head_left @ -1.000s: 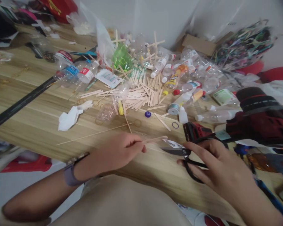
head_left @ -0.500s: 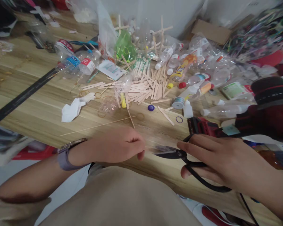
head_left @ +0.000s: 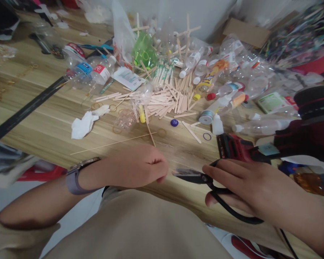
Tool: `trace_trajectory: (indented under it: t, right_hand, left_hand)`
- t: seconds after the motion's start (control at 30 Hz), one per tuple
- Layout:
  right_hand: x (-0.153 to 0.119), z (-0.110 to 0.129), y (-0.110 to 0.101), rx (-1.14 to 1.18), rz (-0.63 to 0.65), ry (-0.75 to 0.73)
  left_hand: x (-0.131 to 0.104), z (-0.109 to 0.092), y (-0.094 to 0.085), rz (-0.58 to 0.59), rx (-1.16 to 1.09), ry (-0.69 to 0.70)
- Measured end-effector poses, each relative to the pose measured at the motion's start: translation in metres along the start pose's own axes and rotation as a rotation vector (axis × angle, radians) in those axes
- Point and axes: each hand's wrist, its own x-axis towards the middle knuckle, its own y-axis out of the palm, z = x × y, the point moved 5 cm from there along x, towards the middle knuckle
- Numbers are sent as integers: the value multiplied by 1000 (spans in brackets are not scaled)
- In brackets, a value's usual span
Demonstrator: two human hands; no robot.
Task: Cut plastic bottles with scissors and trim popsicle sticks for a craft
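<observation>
My right hand (head_left: 243, 183) is wrapped through the handles of black scissors (head_left: 205, 178). Their blades point left, and the tips stop just short of my left hand (head_left: 140, 166). That left hand is closed, thumb against curled fingers; whatever it may hold is hidden. A watch with a purple strap is on the left wrist. Just beyond the left hand, a thin wooden skewer (head_left: 113, 143) lies on the table, and a short stick (head_left: 151, 133) crosses its end.
Craft sticks (head_left: 162, 102) are heaped mid-table, with plastic bottles (head_left: 226, 72) behind and right. A red and black power drill (head_left: 280, 138) lies beyond my right hand. White tissue (head_left: 83, 124), a blue cap (head_left: 174, 123) and a small white bottle (head_left: 217, 125) lie nearer.
The view has shifted slightly. The gap between the scissor tips and my left hand looks a little smaller. Both hands keep nearly the same pose, and the things on the table stay put.
</observation>
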Motion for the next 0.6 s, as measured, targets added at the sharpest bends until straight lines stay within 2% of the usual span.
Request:
trace_trajectory:
  t: [0.2, 0.37, 0.5, 0.6]
  right_hand:
    - [-3, 4, 6, -1, 19, 13]
    - [-17, 1, 19, 183, 100, 138]
    - [-25, -1, 22, 461, 183, 204]
    - [-24, -3, 17, 448, 190, 267]
  left_hand:
    - [0, 0, 0, 8, 37, 8]
    - [0, -2, -1, 85, 69, 53]
    - [-1, -5, -3, 108, 80, 62]
    - [-2, -6, -5, 109, 87, 51]
